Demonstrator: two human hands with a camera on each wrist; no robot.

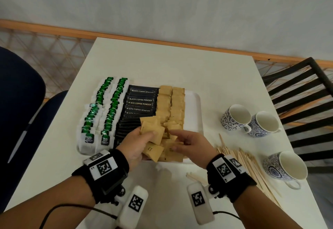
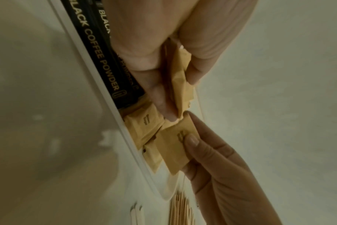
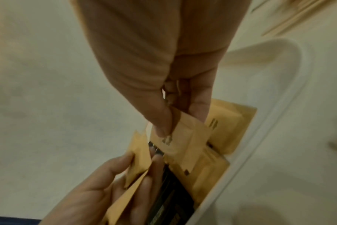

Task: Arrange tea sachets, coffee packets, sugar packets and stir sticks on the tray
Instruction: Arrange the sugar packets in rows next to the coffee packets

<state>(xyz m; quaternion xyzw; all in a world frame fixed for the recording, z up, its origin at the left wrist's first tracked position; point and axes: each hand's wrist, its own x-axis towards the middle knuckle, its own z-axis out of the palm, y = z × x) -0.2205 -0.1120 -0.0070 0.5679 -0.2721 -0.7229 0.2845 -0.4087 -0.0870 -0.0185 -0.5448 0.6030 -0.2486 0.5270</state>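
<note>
White desk, tray mid-frame. Your left hand grips spare sugar packets; right hand pinches one. Next: lay it in line.

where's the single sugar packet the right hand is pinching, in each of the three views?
Head: the single sugar packet is at lower centre, mostly hidden by the right hand.
Left wrist: lower centre, under the right thumb.
Right wrist: centre, below the pinching fingers.
Shared landmark: black coffee packets next to the sugar on the white tray.
</note>
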